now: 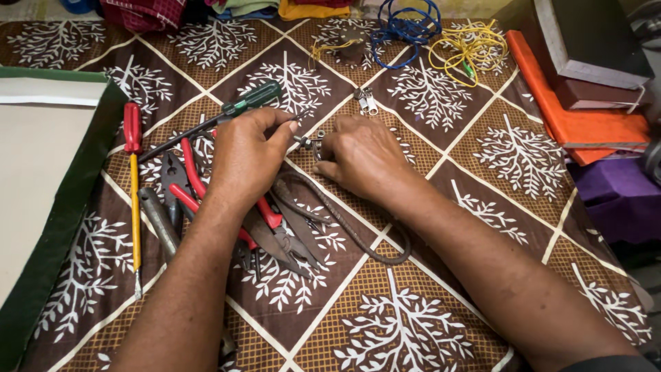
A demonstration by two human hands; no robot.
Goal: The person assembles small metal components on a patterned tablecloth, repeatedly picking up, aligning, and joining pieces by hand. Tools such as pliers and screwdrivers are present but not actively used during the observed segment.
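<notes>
At the far left lies a flat board (41, 172) with a green edge, on a brown cloth (413, 324) printed with white trees. Next to it lies a red and yellow screwdriver (133, 179). Then comes a heap of tools: red pliers (196, 186), a grey tool (160, 220) and dark cutters (289, 241).

The left hand (244, 155) rests above this heap. Its fingers (279, 131) are curled and pressed together, pinching the thin shaft of a green screwdriver (251, 98), whose handle points up and to the left. The tip goes to a small metal part (310, 142) between the 2 hands.

The right hand (361, 158) is just beside it. Its fingers are bent and closed around this part, holding it just above the cloth. I cannot tell exactly how the fingertips sit, because the hand hides them. A dark cable (351, 227) runs from under the hands and curves down to the right.

As I judge it, the work on the part is in the middle: the tool is already applied, but the part is not yet put down, and 2 small metal pieces (365, 100) wait unused above the hands.

Further right lie a blue wire coil (406, 27), a yellow wire coil (471, 45), and a stack of boxes (585, 83).
</notes>
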